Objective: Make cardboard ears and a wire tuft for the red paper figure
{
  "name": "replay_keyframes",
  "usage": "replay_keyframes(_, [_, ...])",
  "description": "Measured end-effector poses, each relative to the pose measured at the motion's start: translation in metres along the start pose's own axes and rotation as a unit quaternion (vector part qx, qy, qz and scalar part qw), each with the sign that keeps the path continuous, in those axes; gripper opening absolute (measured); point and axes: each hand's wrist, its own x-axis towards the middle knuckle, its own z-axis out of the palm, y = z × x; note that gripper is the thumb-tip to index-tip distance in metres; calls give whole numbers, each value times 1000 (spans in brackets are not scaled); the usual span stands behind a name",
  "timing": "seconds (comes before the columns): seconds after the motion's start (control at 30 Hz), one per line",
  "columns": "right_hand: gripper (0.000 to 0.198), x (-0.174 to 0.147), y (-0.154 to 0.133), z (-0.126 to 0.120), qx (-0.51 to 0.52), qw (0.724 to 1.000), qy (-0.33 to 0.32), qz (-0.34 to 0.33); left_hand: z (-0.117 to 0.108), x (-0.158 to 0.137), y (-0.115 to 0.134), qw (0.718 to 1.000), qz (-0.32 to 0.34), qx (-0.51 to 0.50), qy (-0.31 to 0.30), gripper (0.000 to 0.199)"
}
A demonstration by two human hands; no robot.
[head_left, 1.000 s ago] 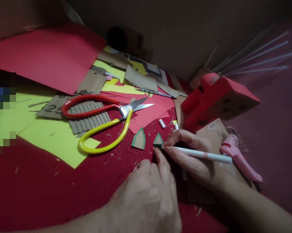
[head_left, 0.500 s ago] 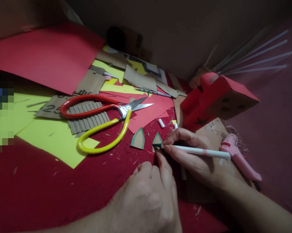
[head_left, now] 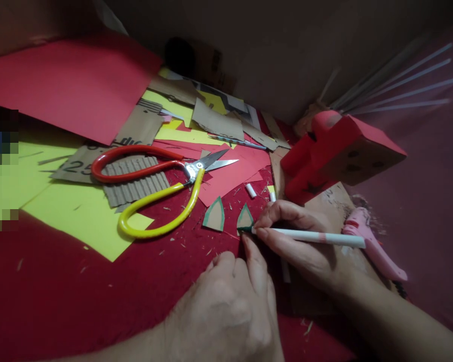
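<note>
My right hand (head_left: 301, 236) pinches a white felt-tip marker (head_left: 324, 237), whose green tip touches the lower edge of a small pointed cardboard piece (head_left: 245, 218). Green runs along that piece's edges. With its other fingers curled under, my left hand (head_left: 237, 296) presses its index fingertip on the bottom edge of the same piece. Just to the left lies a similar cardboard piece (head_left: 214, 216) with a green border. Scissors (head_left: 194, 172) with one red and one yellow handle rest with their blades apart, left of both pieces. A small white cap (head_left: 251, 190) lies behind them.
A red box figure (head_left: 324, 156) stands at the right, near a pink glue gun (head_left: 373, 246). Red paper (head_left: 75, 90), yellow paper (head_left: 86, 216) and cardboard scraps (head_left: 216, 120) cover the left and back. A pencil (head_left: 245, 143) lies among them on the red cloth (head_left: 79, 301).
The marker tip has moved down from the side of the cardboard piece to its lower edge, and the marker lies slightly further right. My left hand has barely moved.
</note>
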Motion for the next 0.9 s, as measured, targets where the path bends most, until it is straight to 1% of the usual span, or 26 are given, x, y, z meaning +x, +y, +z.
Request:
replay_keyframes(0.07, [9, 0, 2, 1, 3, 999, 13, 30, 3, 0, 1, 999, -11, 17, 27, 41])
replay_keyframes(0.13, [9, 0, 4, 1, -4, 999, 33, 27, 4, -1, 2, 999, -12, 21, 30, 43])
replay_keyframes(0.2, [8, 0, 4, 1, -14, 999, 39, -2, 2, -1, 2, 1000, -5, 13, 22, 41])
replay_keyframes(0.23, [7, 0, 4, 0, -19, 999, 32, -13, 1, -1, 1, 1000, -3, 8, 18, 39])
replay_keyframes(0.33, [7, -1, 0, -2, -26, 1000, -4, -1, -1, 0, 0, 1000, -9, -3, -3, 34])
replay_keyframes(0.37, [7, -1, -1, -2, -24, 1000, -3, 6, -1, 1, 0, 1000, -10, -3, -9, 34])
replay_keyframes(0.4, [8, -2, -2, -2, -20, 1000, 12, 8, 0, 1, 0, 1000, -9, -3, -10, 35])
replay_keyframes(0.47, [7, -2, -2, -2, -2, 998, 69, -1, 1, 1, 0, 1000, -11, -5, 13, 38])
replay_keyframes(0.53, [7, -2, -1, -2, 23, 992, 126, -13, 0, 2, -5, 998, -11, -23, 60, 37])
replay_keyframes(0.57, [8, -1, 1, -1, 38, 989, 141, -15, -2, 3, -9, 995, -15, -41, 86, 35])
replay_keyframes(0.63, [9, 0, 5, -1, 74, 987, 145, -11, -7, 6, -22, 989, -39, -88, 113, 29])
replay_keyframes(0.67, [9, 1, 8, -1, 94, 986, 136, -10, -9, 8, -31, 985, -67, -112, 109, 27])
replay_keyframes(0.7, [10, 2, 10, -1, 116, 985, 126, -13, -10, 11, -41, 984, -92, -139, 65, 25])
replay_keyframes(0.77, [10, 3, 16, -1, 154, 982, 105, -18, -10, 16, -60, 971, -158, -175, 34, 22])
replay_keyframes(0.83, [11, 5, 20, 0, 179, 979, 90, -20, -5, 20, -76, 957, -198, -211, 2, 21])
replay_keyframes(0.9, [12, 8, 23, 1, 210, 975, 74, -24, 1, 25, -87, 943, -222, -246, -14, 22])
